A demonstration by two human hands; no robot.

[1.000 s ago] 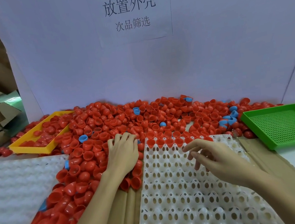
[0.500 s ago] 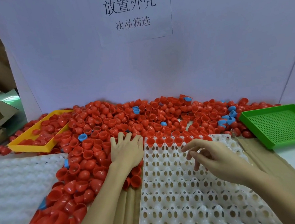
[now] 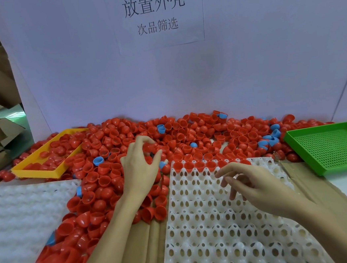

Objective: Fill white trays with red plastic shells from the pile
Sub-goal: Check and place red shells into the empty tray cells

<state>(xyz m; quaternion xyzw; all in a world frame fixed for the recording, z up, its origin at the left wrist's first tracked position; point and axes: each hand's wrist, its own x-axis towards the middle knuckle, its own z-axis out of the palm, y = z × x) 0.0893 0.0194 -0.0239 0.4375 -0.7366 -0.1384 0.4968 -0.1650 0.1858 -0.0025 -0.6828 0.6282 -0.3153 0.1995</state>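
Note:
A big pile of red shells (image 3: 191, 133) runs along the back wall and spills down the left of the white tray (image 3: 214, 228) in front of me. The tray's far row holds several red shells (image 3: 200, 165), cup side up; its other cells are bare. My left hand (image 3: 139, 168) lies on the pile just left of the tray's far corner, its fingers and thumb curled round red shells. Over the tray's upper right part hovers my right hand (image 3: 254, 182), fingers loosely bent and holding nothing, its fingertips close to the filled row.
A second white tray (image 3: 16, 220) lies at the left. At the back left, a yellow tray (image 3: 35, 172) holds red shells, and a green mesh tray (image 3: 335, 148) sits at the right. A few blue shells (image 3: 98, 160) are mixed into the pile. Cardboard underlies the tray.
My left hand has reached farther up into the pile, and its fingers, spread flat before, now curl round shells. My right hand has hardly moved.

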